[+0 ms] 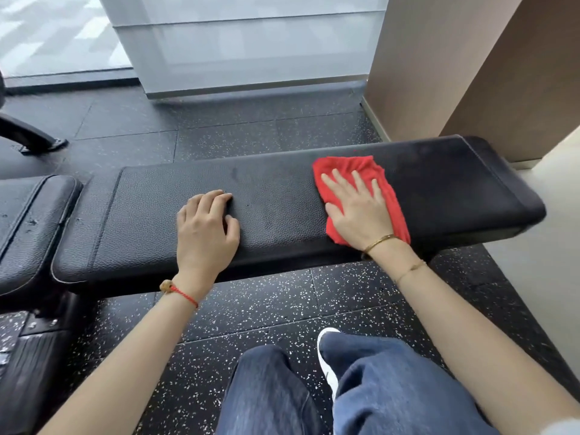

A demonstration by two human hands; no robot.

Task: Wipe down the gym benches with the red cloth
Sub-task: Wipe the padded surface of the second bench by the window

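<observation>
1. Right hand (361,211): fingers (340,180) straight and spread, palm flat on the red cloth (357,166); pressing it onto the pad, no curl round it; gold bangle and a thin chain on that wrist.
2. Left hand (205,229): heel and palm resting on the bench pad near its front edge; fingers (219,197) bent at the knuckles with tips touching the pad; holding nothing; red string bracelet (182,293) on the wrist.
3. Red cloth: crumpled, spread roughly flat under the right hand; sticks out past the fingertips and along both sides of the hand; lies on the right part of the long pad, well apart from the left hand.
4. Gym bench (282,189): the desk here; long black pebbled pad running left to right, right end rounded and blurred; faint dark smudge on top, beyond the left hand; a second, shorter black pad (34,221) just beside its left end, separated by a narrow gap.
5. Floor (266,312): black rubber tiles with white speckles; person's blue jeans (392,387) and a white shoe (326,356) at the bottom of the view.
6. Background: frosted glass panel (251,42) behind the bench; brown wall (455,58) at the right; black machine foot (34,138) at the far left.
</observation>
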